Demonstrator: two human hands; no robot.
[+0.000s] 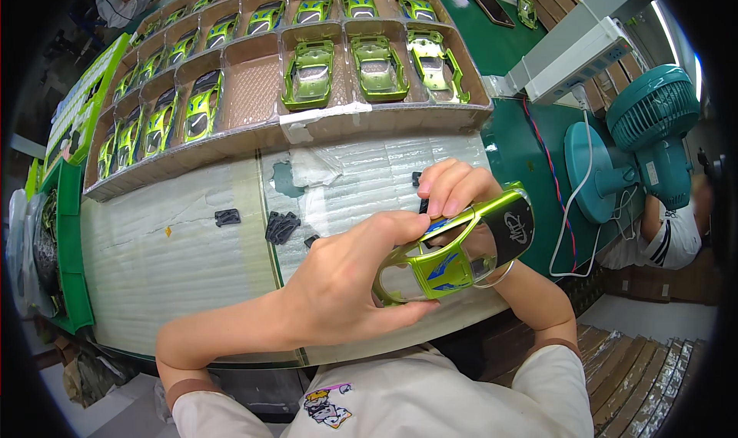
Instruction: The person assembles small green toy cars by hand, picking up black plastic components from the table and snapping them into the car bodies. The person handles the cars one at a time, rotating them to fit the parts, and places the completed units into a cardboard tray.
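Note:
My left hand (338,277) is closed round the rear of a shiny green toy car body (453,270), with clear windows, a black hood and blue markings. The shell is held tilted above the table's near edge. At its far side, the curled fingers of my right hand (460,186) press against the edge; my right thumb is hidden behind the shell. A bit of black shows by the right fingertips, and I cannot tell whether it is held. Small black plastic parts (282,227) lie on the mat beyond my left hand, with another black part (227,217) further left.
A divided cardboard tray (254,134) of green car bodies spans the back. The table has a white foam mat (177,269). A green crate (73,246) stands left; a teal fan (653,119), power strip (588,61), cables and a phone (489,4) are right. Another person sits beyond the fan.

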